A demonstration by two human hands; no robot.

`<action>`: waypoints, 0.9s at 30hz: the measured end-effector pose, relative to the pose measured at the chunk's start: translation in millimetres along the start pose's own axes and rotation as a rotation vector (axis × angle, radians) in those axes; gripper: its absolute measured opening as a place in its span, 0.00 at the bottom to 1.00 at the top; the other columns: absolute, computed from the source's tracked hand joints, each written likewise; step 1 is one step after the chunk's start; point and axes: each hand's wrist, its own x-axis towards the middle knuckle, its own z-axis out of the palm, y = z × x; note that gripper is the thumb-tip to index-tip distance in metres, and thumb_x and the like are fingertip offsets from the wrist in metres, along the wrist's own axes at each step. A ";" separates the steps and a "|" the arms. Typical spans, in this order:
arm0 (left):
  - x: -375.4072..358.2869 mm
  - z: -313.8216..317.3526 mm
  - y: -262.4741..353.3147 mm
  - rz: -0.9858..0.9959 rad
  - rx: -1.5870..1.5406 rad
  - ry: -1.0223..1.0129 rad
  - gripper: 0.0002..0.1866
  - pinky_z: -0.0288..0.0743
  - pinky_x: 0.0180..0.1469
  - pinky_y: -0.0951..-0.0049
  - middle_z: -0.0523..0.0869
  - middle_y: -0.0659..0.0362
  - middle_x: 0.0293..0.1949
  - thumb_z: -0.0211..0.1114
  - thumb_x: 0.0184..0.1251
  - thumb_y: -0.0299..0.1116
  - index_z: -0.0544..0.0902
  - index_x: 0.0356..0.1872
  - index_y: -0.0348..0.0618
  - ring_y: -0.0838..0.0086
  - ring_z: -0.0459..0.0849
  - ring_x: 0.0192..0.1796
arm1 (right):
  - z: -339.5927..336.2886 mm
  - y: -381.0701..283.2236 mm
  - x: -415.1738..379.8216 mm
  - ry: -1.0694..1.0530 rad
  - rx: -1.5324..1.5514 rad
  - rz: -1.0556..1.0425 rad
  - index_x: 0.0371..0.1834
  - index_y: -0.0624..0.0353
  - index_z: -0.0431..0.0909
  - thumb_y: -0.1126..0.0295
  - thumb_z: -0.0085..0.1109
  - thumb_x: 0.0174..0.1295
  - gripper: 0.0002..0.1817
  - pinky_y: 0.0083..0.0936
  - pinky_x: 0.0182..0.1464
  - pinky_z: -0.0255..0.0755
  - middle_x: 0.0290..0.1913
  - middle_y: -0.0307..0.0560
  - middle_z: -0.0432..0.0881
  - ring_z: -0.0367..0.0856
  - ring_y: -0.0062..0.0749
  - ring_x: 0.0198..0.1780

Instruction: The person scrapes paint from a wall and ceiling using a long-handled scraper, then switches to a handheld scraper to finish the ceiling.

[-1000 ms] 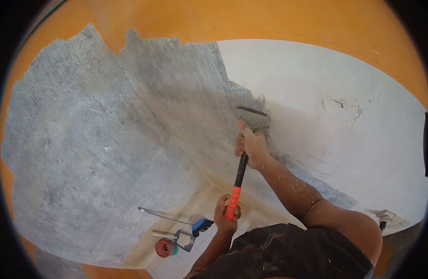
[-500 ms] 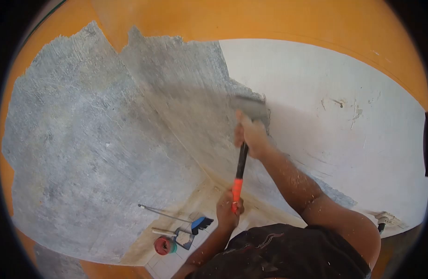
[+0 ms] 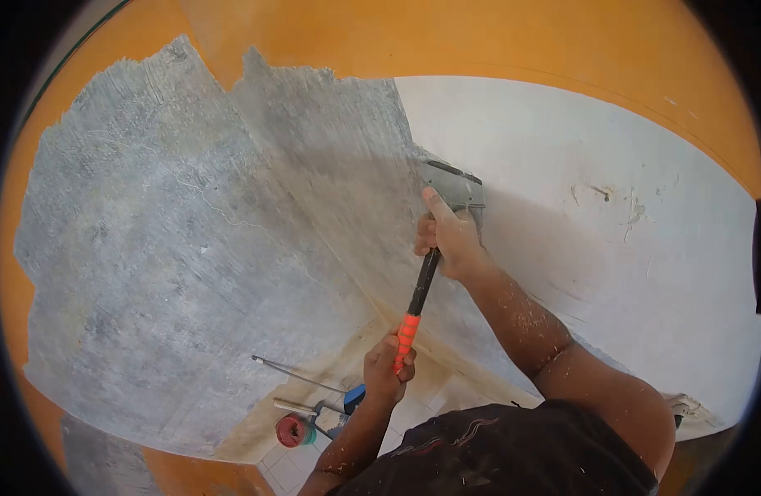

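Note:
A long-handled scraper (image 3: 455,183) has its wide grey blade against the wall, at the border between bare grey plaster (image 3: 331,124) and white paint (image 3: 546,132). My right hand (image 3: 453,236) is wrapped round the black upper part of the handle just below the blade, thumb lying along it. Lower down, my left hand (image 3: 389,368) grips the orange end of the handle. White flecks dot my right forearm.
On the tiled floor (image 3: 285,467) stand a red and green container (image 3: 293,431), a dustpan (image 3: 329,420) and a blue broom (image 3: 354,399). A wall fitting (image 3: 686,407) is at lower right. Orange paint (image 3: 480,37) runs along the top.
The handle's orange end and my left hand have moved left and slightly up. The blade, blurred before, is now sharp. My left arm now partly covers the broom.

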 end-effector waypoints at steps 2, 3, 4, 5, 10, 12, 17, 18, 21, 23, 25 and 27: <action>-5.0 3.2 -6.4 0.002 0.000 0.055 0.19 0.56 0.16 0.87 0.71 0.60 0.21 0.48 0.69 0.41 0.70 0.53 0.38 0.84 0.62 0.15 | -1.9 0.4 0.1 -0.007 0.006 -0.004 0.22 0.52 0.60 0.55 0.55 0.60 0.19 0.22 0.17 0.55 0.14 0.33 0.58 0.56 0.19 0.14; -8.3 6.8 -13.7 -0.014 -0.026 0.044 0.19 0.55 0.16 0.86 0.71 0.60 0.21 0.48 0.69 0.42 0.70 0.52 0.37 0.84 0.62 0.15 | -5.4 3.6 -3.0 0.002 0.015 -0.002 0.23 0.51 0.60 0.55 0.56 0.60 0.18 0.21 0.18 0.54 0.15 0.31 0.56 0.54 0.18 0.14; -13.0 9.8 -22.3 -0.034 -0.049 0.034 0.20 0.55 0.15 0.86 0.70 0.60 0.21 0.48 0.69 0.42 0.70 0.52 0.37 0.84 0.62 0.15 | -9.1 8.2 -7.8 0.002 0.020 0.012 0.23 0.51 0.60 0.55 0.56 0.60 0.18 0.21 0.18 0.54 0.15 0.31 0.56 0.54 0.18 0.14; -16.6 12.6 -32.4 -0.044 -0.054 0.042 0.21 0.54 0.15 0.86 0.70 0.61 0.20 0.49 0.69 0.44 0.70 0.51 0.37 0.84 0.62 0.15 | -13.2 12.0 -13.4 0.042 -0.030 -0.012 0.23 0.51 0.60 0.55 0.56 0.60 0.18 0.21 0.18 0.54 0.15 0.32 0.56 0.54 0.18 0.14; -3.3 4.3 -19.2 -0.035 -0.054 0.078 0.21 0.54 0.15 0.86 0.70 0.64 0.18 0.50 0.68 0.46 0.72 0.50 0.39 0.85 0.61 0.13 | -7.3 2.4 2.7 -0.001 -0.050 -0.009 0.20 0.51 0.60 0.56 0.54 0.61 0.19 0.21 0.17 0.54 0.14 0.32 0.57 0.55 0.18 0.14; -2.7 6.3 1.4 -0.006 0.017 0.027 0.22 0.54 0.14 0.86 0.70 0.63 0.17 0.51 0.67 0.46 0.71 0.52 0.39 0.84 0.61 0.13 | -0.2 1.1 1.8 -0.001 0.017 0.011 0.19 0.51 0.59 0.55 0.54 0.61 0.20 0.21 0.17 0.54 0.14 0.32 0.58 0.56 0.19 0.13; -18.5 11.2 -36.3 -0.126 -0.105 0.059 0.22 0.54 0.15 0.85 0.70 0.63 0.17 0.50 0.68 0.46 0.71 0.52 0.39 0.84 0.61 0.13 | -16.2 11.8 -15.8 0.093 -0.042 -0.053 0.20 0.52 0.61 0.56 0.54 0.61 0.19 0.22 0.16 0.55 0.14 0.33 0.58 0.56 0.20 0.13; -17.4 15.3 -37.5 -0.166 -0.166 0.049 0.22 0.53 0.15 0.85 0.70 0.63 0.17 0.50 0.68 0.47 0.71 0.52 0.39 0.84 0.61 0.13 | -19.0 10.5 -12.9 0.092 -0.039 -0.053 0.20 0.52 0.61 0.56 0.54 0.61 0.19 0.22 0.16 0.55 0.14 0.33 0.58 0.56 0.20 0.13; -1.8 10.2 -17.9 -0.140 -0.024 0.048 0.17 0.53 0.14 0.83 0.67 0.65 0.14 0.48 0.68 0.51 0.69 0.37 0.46 0.83 0.61 0.12 | -17.9 6.1 -0.9 -0.021 -0.204 -0.117 0.22 0.53 0.62 0.57 0.54 0.62 0.17 0.22 0.16 0.55 0.14 0.33 0.58 0.56 0.20 0.13; 1.3 7.6 2.2 -0.121 0.079 0.028 0.17 0.53 0.14 0.83 0.67 0.65 0.14 0.48 0.67 0.51 0.69 0.37 0.48 0.83 0.61 0.12 | -2.9 1.4 7.4 0.023 -0.099 -0.044 0.22 0.53 0.62 0.57 0.55 0.61 0.17 0.22 0.16 0.55 0.14 0.33 0.59 0.57 0.20 0.13; -5.6 16.4 2.9 -0.147 0.028 0.074 0.17 0.53 0.14 0.82 0.66 0.65 0.13 0.48 0.67 0.51 0.68 0.34 0.48 0.82 0.61 0.11 | -4.3 3.9 6.0 0.014 -0.020 -0.068 0.22 0.53 0.62 0.57 0.55 0.61 0.17 0.21 0.16 0.55 0.14 0.33 0.60 0.58 0.20 0.13; -19.0 16.2 -26.0 -0.200 -0.062 0.047 0.17 0.53 0.14 0.81 0.66 0.64 0.12 0.48 0.67 0.51 0.69 0.31 0.49 0.81 0.61 0.11 | -18.8 17.8 -8.7 0.079 -0.019 -0.068 0.21 0.52 0.62 0.56 0.56 0.60 0.18 0.21 0.16 0.55 0.14 0.33 0.60 0.58 0.19 0.13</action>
